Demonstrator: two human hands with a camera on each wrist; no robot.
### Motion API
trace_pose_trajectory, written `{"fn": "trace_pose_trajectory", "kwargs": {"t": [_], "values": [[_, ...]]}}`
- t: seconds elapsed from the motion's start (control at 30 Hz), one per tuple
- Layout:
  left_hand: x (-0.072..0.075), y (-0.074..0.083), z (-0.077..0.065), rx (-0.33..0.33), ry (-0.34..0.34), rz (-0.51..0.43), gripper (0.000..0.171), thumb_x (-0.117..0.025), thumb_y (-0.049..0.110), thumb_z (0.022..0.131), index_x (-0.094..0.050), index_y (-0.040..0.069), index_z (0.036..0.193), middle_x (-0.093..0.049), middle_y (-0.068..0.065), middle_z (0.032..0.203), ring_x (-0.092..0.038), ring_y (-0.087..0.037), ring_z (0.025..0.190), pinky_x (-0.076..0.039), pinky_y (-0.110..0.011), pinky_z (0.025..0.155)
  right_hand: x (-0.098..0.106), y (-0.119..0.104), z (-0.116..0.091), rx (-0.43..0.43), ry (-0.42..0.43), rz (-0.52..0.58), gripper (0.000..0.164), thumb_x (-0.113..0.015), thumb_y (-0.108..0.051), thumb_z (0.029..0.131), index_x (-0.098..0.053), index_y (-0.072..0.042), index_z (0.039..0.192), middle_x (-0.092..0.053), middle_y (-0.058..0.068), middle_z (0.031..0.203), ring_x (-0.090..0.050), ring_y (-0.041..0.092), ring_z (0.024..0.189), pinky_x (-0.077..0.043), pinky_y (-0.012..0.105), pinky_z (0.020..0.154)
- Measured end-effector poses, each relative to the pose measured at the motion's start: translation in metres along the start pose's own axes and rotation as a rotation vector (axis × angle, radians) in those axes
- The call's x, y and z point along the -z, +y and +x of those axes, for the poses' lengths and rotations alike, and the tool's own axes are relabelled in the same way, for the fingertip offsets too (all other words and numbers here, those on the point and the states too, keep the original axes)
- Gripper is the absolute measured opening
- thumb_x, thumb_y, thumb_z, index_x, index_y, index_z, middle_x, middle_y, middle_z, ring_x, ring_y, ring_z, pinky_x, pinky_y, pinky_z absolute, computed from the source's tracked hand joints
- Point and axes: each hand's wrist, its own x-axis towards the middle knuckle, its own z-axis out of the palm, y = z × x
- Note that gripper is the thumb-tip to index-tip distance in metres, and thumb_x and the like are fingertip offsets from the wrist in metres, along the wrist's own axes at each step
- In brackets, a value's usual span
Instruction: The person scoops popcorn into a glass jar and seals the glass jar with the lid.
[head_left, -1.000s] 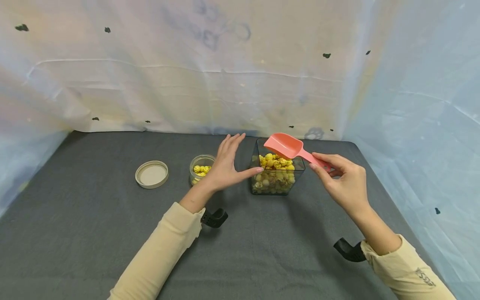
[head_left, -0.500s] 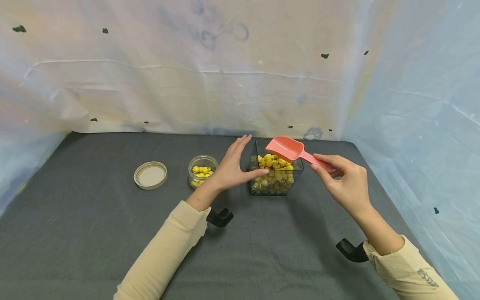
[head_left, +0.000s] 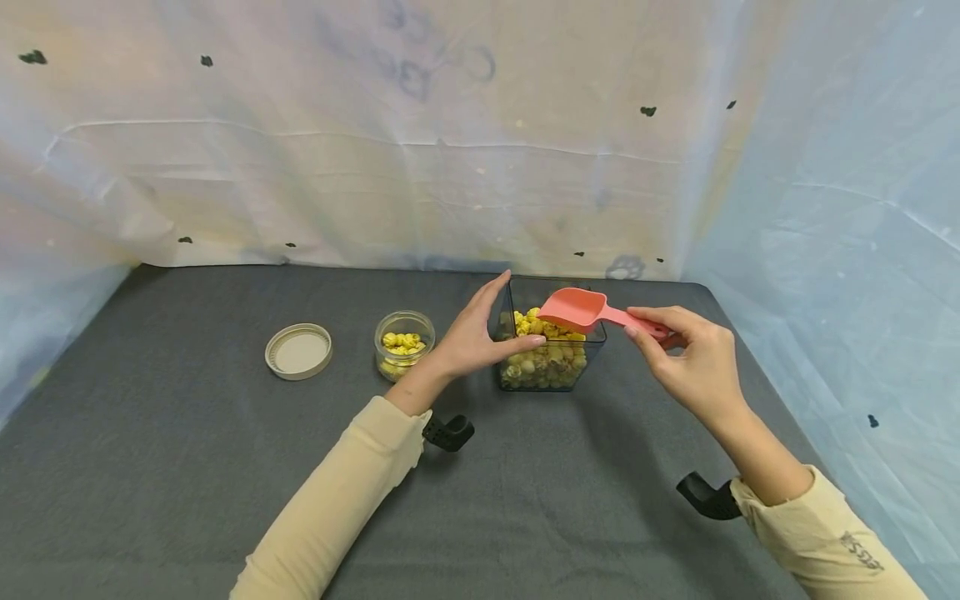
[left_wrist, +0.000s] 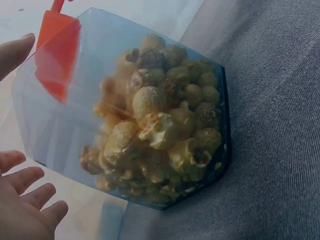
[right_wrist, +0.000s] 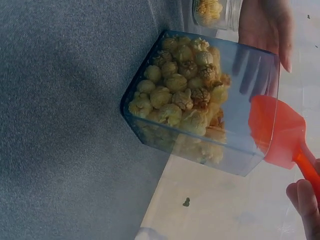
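Note:
In the head view my right hand pinches the handle of a pink scoop. The scoop's bowl dips inside the top of a clear square container, over the yellow popcorn. Both wrist views show the bowl's tip past the rim, above the popcorn heap. My left hand is spread at the container's left side, thumb stretched along the near rim and fingers up by the left wall. In the left wrist view its fingers are straight and hold nothing.
A round glass jar partly filled with yellow popcorn stands left of the container, just beyond my left wrist. Farther left lies a round lid, inner side up. The grey cloth-covered table ends at a draped sheet behind and at the right.
My left hand has moved right, from in front of the jar to the container's side. The scoop has been lowered from above the rim into the container's top.

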Motion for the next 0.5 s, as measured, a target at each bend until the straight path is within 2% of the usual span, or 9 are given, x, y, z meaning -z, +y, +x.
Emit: {"fn": "trace_pose_trajectory", "kwargs": {"t": [0.3,0.4,0.5], "values": [[-0.004,-0.001,0.005,0.025,-0.019,-0.024,0.098,-0.071,0.043,0.083,-0.006,0.033,0.155,-0.009,-0.002,0.162,-0.016,-0.028,0.147,-0.025,-0.061,0.112,0.004,0.000,0.006,0.024,-0.018,-0.041,0.022,-0.074,0.000,0.079,-0.075,-0.004,0.100,-0.072,0.008,0.086,-0.049,-0.017,0.068,-0.043,0.002,0.062],[-0.005,-0.003,0.006,0.032,-0.021,-0.038,0.099,-0.072,0.043,0.082,-0.005,0.034,0.155,-0.009,-0.002,0.162,-0.015,-0.027,0.148,-0.023,-0.060,0.113,0.005,-0.001,0.009,0.040,-0.023,-0.053,0.021,-0.074,-0.001,0.079,-0.076,-0.005,0.100,-0.072,0.007,0.086,-0.054,-0.008,0.066,-0.043,0.002,0.062],[-0.005,-0.004,0.006,0.030,-0.023,-0.059,0.098,-0.072,0.040,0.083,-0.006,0.034,0.155,-0.009,-0.001,0.162,-0.016,-0.026,0.147,-0.023,-0.060,0.113,0.007,-0.002,0.012,0.061,-0.035,-0.060,0.020,-0.073,-0.002,0.080,-0.075,-0.004,0.100,-0.073,0.007,0.087,-0.060,0.006,0.064,-0.043,0.002,0.063]]}}
